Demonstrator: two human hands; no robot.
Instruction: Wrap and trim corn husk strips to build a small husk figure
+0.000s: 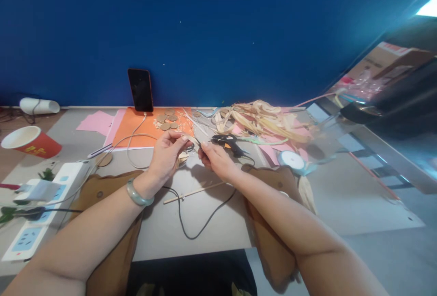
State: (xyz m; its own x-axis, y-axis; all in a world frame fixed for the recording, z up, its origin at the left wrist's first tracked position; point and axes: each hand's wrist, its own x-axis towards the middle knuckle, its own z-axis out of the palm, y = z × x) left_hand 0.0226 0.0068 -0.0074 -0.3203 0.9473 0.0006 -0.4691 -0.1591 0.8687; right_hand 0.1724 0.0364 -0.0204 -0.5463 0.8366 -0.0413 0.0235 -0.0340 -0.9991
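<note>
My left hand (169, 150), with a jade-coloured bangle at the wrist, is closed in a pinch on a pale, husk-like strip (193, 140). The strip spans the small gap to my right hand (215, 159), whose fingers are closed at its other end, beside something small and dark that I cannot make out. Both hands are raised over the middle of the table. Just beyond my right hand lies a black glue gun (228, 143). A thin wooden stick (194, 192) rests on the table below the hands.
Dried husk strips (262, 120) are heaped at the back right, near a ribbon spool (292, 160). Several round discs (165, 126) lie on orange paper (134, 130). A phone (140, 90) leans on the blue partition. Left are a paper cup (30, 142) and power strip (29, 239); a black cord (191, 237) loops in front.
</note>
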